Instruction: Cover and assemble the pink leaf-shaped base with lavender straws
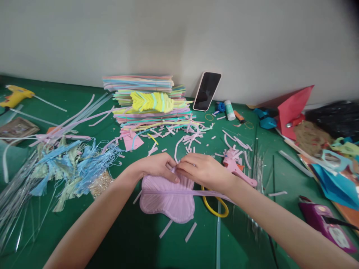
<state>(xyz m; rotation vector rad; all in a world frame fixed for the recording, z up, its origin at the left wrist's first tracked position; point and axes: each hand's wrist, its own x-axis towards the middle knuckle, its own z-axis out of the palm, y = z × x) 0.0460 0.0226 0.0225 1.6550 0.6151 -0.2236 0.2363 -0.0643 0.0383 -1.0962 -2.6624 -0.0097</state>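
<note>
Green tabletop (pixel 123 239) set against a plain, pale grey wall (pixel 84 37), as recorded by the head view. At centre, near the front, a scalloped lilac piece (pixel 168 207) lies beneath both hands; a lilac band (pixel 202 193) crosses it and runs under the right forearm. The left hand (pixel 158 166) holds the upper part of the piece, its thumb laid over the face, an arrangement that probably steadies the work and flattens it. The right hand (pixel 200 170) meets it at the upper edge, fingers curled close together; its thumb is hidden, so whether it pinches the edge or the thin lilac strip (pixel 179 145) rising there cannot be told. Such closeness of the fingertips suggests fine handling at a single spot.

Layered bundles of coloured stems (pixel 140 82) lie behind the hands, presumably for easy reach, with a yellow bundle (pixel 153 102) on top. A phone (pixel 207 91) leans on the wall, which props it upright. Lilac offcuts (pixel 190 232) litter the surface. To the left are blue tassels (pixel 81 160) and a yellow glue gun (pixel 18 96); to the right, a yellow ring (pixel 215 213), a pink tool (pixel 238 172) and a purple device (pixel 327 226).
</note>
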